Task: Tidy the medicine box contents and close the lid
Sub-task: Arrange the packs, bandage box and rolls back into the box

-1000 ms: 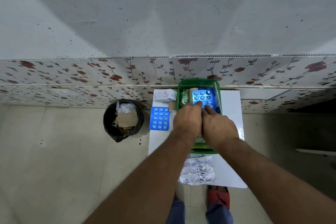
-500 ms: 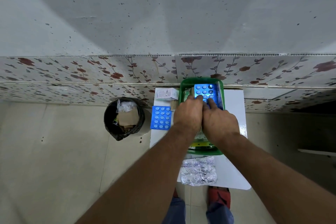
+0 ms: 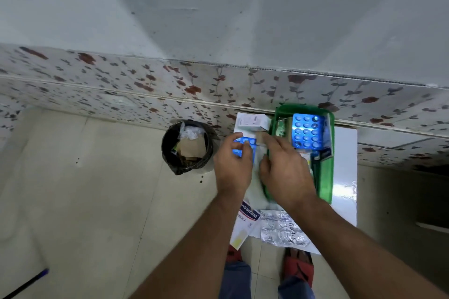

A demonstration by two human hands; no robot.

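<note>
- While the green medicine box (image 3: 325, 177) sits open at centre right of the frame on the white table (image 3: 345, 177), I see one blue blister pack (image 3: 307, 131) lying flat on top of its far end, with a green packet (image 3: 281, 126) and darker items beside and below it; I see no lid that I can pick out
- My left hand (image 3: 233, 167), just left of the box, has its fingers curled round a second blue blister pack (image 3: 244, 147) that lies outside the box, thumb and fingers clamped on its near edge
- My right hand (image 3: 284, 172) hovers over the box's left wall with fingers spread apart and holding nothing that I can make out; motion blur hides the fingertips
- I judge the step in hand is lifting that outside pack into the box; to do it well I would keep it flat, stack it squarely on the pack already inside, and use the right hand to steady the box wall
- Loose on the table outside: a white carton (image 3: 252, 121) above the left hand, a plaster packet (image 3: 246, 216) and a crumpled foil strip (image 3: 281, 229) at the lower edge
- Left of the table, on the floor, a black bin (image 3: 187, 147) holds cardboard and crumpled plastic
</note>
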